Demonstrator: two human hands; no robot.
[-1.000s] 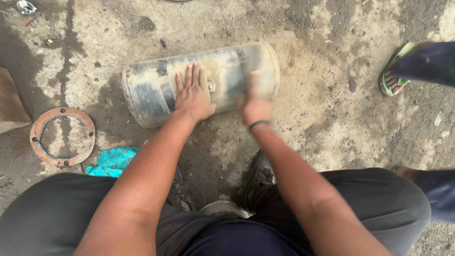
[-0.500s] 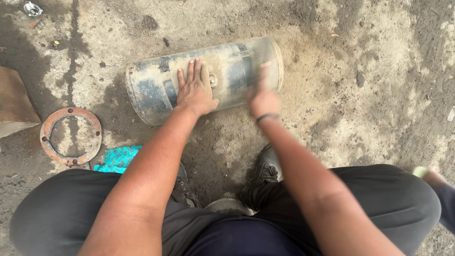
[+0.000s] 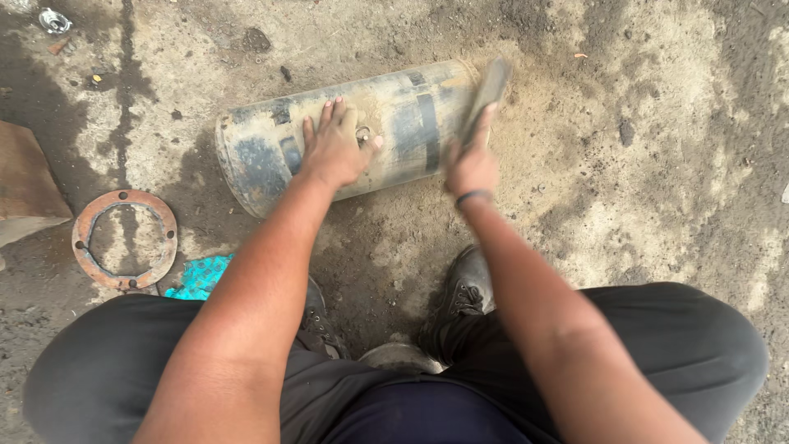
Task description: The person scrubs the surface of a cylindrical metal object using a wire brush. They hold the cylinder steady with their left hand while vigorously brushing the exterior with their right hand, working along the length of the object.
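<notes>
A: Head view, where's the tank?

B: Tank lies on its side on the dirt floor, just ahead of my shoes. Dented, patchy dark paint, dusty.

A: Hands?

B: My left hand is flat on top of the tank, fingers spread, gripping nothing. My right hand is clenched around a flat tool, blurred, at the tank's right end. Can't tell what the tool is.

A: Anything else around?

B: Rusty ring gasket on the floor to the left, well apart from the tank. Teal scrap just beside it, by my left knee.
</notes>
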